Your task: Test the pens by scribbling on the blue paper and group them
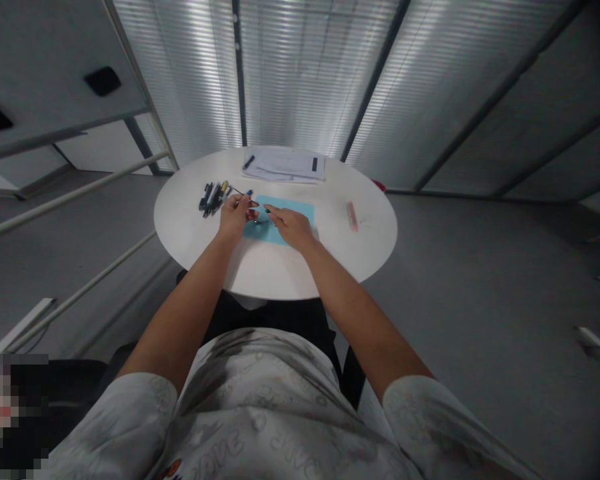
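Note:
My left hand (235, 213) is closed on a thin dark pen-like stick (241, 193), which slants across its fingers. My right hand (296, 228) faces it from the right, its fingers closed round a small dark green piece (267, 211); most of that piece is hidden, so its kind does not show. A light blue sheet (301, 208) lies on the table beneath both hands. Something small and shiny (258, 222) shows on or above the sheet by the left fingertips, too small to name. Just beyond the left hand is a small blue item (249, 193).
The round white table (275, 277) carries several pens and markers (213, 198) left of my hands. A stack of papers (285, 164) with a black marker (249, 162) lies at the far edge. A pinkish narrow packet (353, 217) lies to the right. A white rail (75, 191) runs at the left.

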Demonstrator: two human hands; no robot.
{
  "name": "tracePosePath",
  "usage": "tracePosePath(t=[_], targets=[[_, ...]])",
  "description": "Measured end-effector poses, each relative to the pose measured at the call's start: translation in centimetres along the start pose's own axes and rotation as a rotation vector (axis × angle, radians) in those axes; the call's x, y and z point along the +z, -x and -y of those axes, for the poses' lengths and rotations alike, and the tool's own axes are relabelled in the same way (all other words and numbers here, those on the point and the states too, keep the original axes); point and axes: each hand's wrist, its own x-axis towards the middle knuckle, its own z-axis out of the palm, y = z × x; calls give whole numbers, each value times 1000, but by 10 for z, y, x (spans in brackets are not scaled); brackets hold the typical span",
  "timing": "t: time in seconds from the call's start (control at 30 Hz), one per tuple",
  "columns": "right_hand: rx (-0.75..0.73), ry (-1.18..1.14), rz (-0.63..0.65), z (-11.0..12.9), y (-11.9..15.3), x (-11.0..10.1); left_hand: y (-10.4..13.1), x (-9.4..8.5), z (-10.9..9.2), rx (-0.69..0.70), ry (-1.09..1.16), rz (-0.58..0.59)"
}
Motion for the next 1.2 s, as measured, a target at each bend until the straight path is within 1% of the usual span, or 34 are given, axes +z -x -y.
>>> tracePosePath(t=[0.1,0.23,0.4,0.53,0.6,0.67,0.73,0.77,0.83,0.9,0.97,1.2], targets=[[2,14,9,1,0,-1,1,1,0,-13,25,-10],[17,15,24,2,0,-2,6,4,-1,3,-14,59],[-11,-86,-21,0,0,2,10,4,1,59,-98,124],[-2,-167,-55,0,-1,4,7,1,7,182,-273,173],[40,-212,-84,0,-2,4,6,0,9,263,-383,177],[81,-264,-141,-1,-4,5,7,2,11,335,-542,155],[105,-307,-201,-3,-5,5,10,4,13,370,-738,108],[112,-321,-222,-3,-6,5,12,5,14,366,-825,99],[121,-332,-242,-5,-6,5,15,6,17,350,-930,130],[128,-324,-239,-6,-6,4,16,6,21,362,-967,182],[126,-314,-228,-6,-6,5,15,5,24,370,-961,205],[154,-262,-187,-7,-7,5,12,4,24,393,-938,171]])
